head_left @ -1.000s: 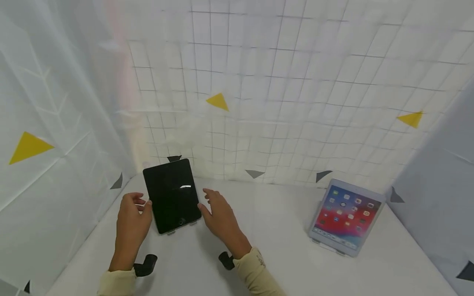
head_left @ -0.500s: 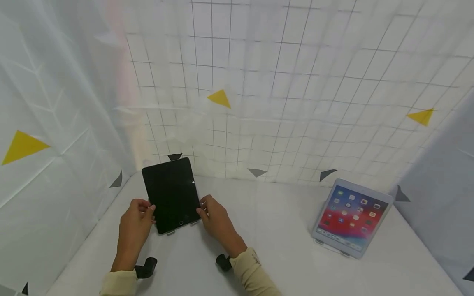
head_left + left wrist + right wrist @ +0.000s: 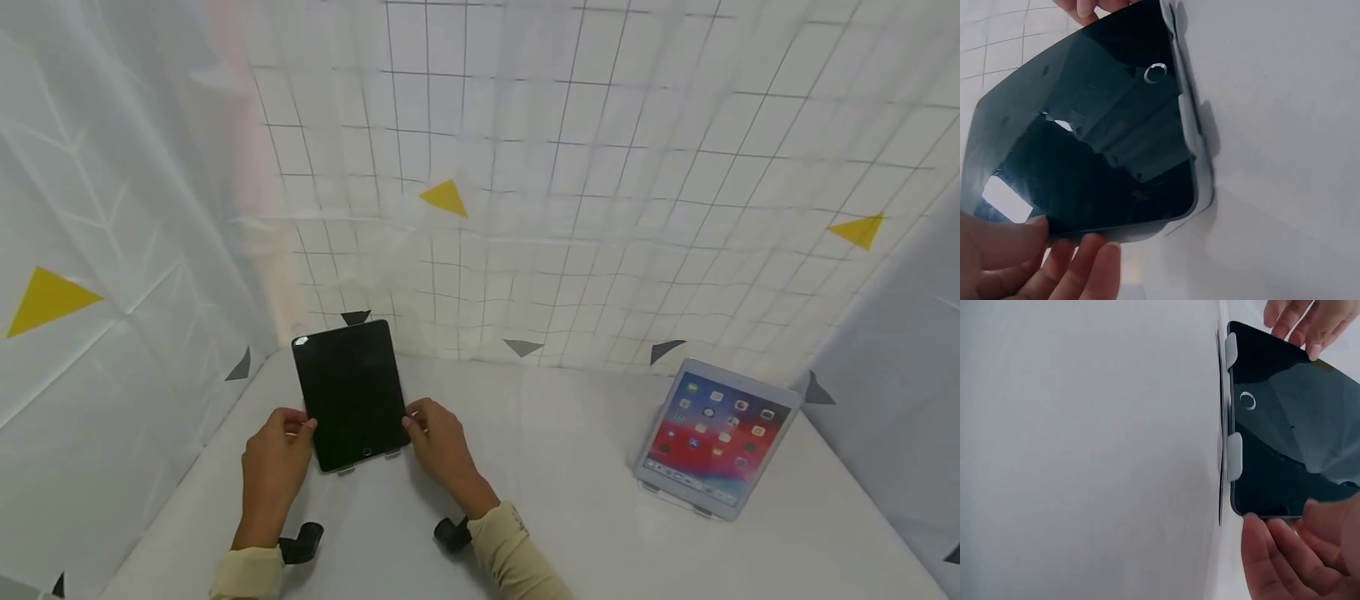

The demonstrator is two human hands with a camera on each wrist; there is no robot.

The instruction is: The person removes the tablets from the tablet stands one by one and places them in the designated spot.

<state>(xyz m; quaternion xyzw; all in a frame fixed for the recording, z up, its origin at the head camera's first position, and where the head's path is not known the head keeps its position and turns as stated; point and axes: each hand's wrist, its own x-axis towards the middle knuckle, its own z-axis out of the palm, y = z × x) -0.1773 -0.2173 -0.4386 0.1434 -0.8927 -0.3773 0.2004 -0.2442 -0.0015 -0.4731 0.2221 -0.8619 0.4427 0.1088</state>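
A black tablet with a dark screen and a round home button leans upright on a clear stand, whose two lips catch its lower edge. My left hand pinches the tablet's left edge, thumb at the front and fingers curled behind. On the opposite edge my right hand pinches it the same way, low down near the corner. The left wrist view shows the left thumb at the tablet's rim, with fingertips beneath. In the right wrist view the stand's lips still overlap the bottom of the screen.
A white tablet with a lit screen of app icons leans on another clear stand at the right of the white table. A white gridded sheet hangs behind, with yellow and grey triangles on it. Black wrist mounts sit below the hands.
Both hands have closed in from beside the black tablet and now pinch its side edges. The tablet stays on its stand. The view has shifted slightly.
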